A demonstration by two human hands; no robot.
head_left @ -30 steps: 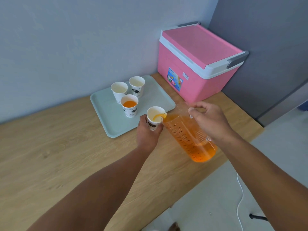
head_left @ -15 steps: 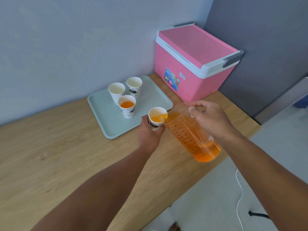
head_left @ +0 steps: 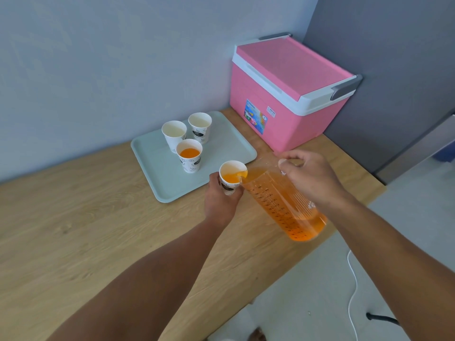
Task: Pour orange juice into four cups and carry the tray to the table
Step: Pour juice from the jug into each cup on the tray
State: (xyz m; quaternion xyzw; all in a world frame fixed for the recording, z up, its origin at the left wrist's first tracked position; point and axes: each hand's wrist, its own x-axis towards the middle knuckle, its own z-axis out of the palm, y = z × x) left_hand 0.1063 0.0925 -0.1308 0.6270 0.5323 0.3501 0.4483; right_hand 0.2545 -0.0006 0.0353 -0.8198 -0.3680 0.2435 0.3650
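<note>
Left grip (head_left: 219,201) clasps white printed paper cup (head_left: 230,179); right grip (head_left: 311,182) grasps tilted clear orange-juice measuring jug (head_left: 283,207). Advice: ease tilt before brim.

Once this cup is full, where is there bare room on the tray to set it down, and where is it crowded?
The tray is bare along its left and near edges, and on its right side towards the pink cooler. Its far middle is crowded: two empty cups and the filled cup cluster there.
</note>
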